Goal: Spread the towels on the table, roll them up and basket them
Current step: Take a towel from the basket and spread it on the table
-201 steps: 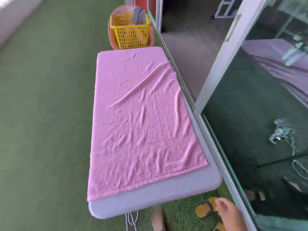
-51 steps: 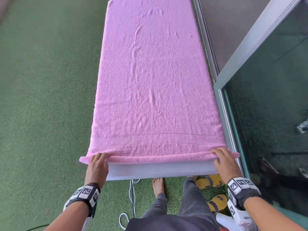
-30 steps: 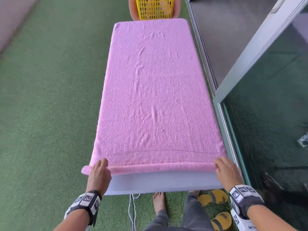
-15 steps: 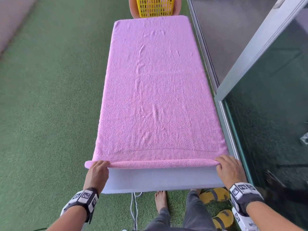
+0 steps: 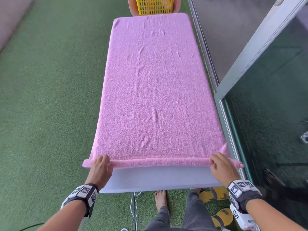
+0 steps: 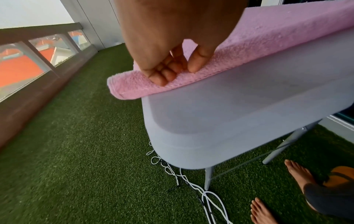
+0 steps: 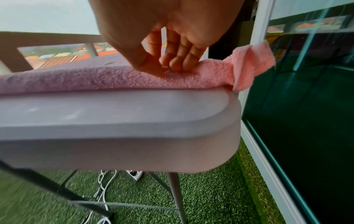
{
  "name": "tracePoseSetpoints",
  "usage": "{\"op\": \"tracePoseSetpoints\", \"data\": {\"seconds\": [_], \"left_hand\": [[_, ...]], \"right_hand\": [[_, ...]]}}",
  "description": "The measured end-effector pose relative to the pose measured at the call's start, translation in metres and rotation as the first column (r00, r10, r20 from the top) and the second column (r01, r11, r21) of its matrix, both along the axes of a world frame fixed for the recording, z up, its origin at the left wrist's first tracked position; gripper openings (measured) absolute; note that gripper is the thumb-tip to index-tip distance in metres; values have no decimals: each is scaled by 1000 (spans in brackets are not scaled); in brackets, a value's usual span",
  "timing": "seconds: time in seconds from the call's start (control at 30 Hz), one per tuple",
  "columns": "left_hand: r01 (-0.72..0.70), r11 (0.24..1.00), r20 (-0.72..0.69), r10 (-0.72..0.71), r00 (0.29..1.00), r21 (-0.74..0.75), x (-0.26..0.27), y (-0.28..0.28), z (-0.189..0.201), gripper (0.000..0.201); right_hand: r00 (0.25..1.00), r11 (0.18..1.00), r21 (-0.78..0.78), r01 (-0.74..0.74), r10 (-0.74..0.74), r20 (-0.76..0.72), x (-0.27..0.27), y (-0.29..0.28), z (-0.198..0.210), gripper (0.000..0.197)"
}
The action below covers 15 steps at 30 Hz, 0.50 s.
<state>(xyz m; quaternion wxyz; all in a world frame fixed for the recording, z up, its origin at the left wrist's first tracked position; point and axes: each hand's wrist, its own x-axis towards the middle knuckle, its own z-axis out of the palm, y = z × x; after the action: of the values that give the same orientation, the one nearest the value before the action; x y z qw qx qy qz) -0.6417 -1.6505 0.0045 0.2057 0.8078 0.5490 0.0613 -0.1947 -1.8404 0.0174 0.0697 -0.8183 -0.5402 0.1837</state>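
The left hand (image 5: 100,170) and right hand (image 5: 222,169) each curl their fingers over an end of the narrow first roll at the near hem of the fluffy pink terry towel (image 5: 155,90), pinching it against the pale grey plastic counter (image 5: 160,179). The rest of the towel lies flat along the counter, reaching toward the yellow plastic lattice basket (image 5: 155,5) beyond the far end. Rolling seems only just begun; next, both hands should probably push the roll forward evenly, keeping it tight and straight.
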Motion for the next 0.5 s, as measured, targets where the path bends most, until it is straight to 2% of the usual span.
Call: {"op": "tracePoseSetpoints", "data": {"seconds": [0.07,0.17,0.23,0.33,0.43,0.5], "left_hand": [[50,997,8,-51,999,55,-2,-3,-4,44],[70,993,-39,-66,997,94,-9,1,-6,46],[47,993,-59,-40,997,107,-16,7,-15,42],[53,995,-64,-47,997,86,-13,12,-15,37],[60,995,-86,-54,995,76,-7,8,2,24],[56,997,-113,-50,992,50,-5,3,11,21]], "right_hand": [[1000,998,-49,-28,28,-11,-3,-2,-3,28],[1000,999,34,16,-16,17,0,-5,-10,42],[999,997,72,40,-39,-3,4,-3,-15,44],[997,994,71,80,-79,-12,5,2,-17,38],[995,995,25,97,-97,14,5,1,-12,27],[997,997,-24,67,-66,51,4,0,-4,16]]}}
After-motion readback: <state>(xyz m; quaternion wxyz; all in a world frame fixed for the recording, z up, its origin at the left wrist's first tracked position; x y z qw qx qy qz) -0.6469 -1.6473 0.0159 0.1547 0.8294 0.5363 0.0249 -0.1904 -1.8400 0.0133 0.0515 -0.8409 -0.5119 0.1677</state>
